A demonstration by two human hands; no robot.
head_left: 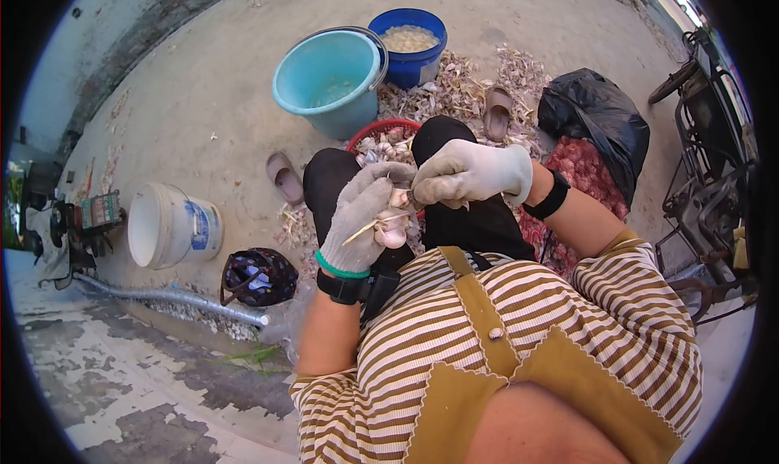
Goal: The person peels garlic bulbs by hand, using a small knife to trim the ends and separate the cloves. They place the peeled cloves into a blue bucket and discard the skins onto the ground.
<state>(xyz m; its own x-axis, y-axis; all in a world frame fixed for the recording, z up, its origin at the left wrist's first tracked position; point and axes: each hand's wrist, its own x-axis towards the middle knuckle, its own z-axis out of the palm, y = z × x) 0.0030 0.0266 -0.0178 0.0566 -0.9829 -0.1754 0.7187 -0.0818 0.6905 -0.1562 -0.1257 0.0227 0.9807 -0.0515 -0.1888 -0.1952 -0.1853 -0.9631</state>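
Note:
My left hand [357, 220], in a pale knit glove with a green cuff, is closed around garlic pieces [392, 230] with a thin stem sticking out to the left. My right hand [471, 173], in a whitish glove, has its fingers pinched together at the upper end of the garlic; what lies between its fingertips is too small to make out. Both hands are close together above my lap. Below and beyond them, between my knees, a red basket [376, 126] holds garlic bulbs.
Ahead stand a light-blue bucket [350, 120] and a dark-blue bucket [425, 68] of peeled cloves. Garlic skins [454, 90] litter the floor. A black bag [596, 115] and red net sack [580, 176] lie right; a white bucket [203, 227] and dark bag [280, 279] left.

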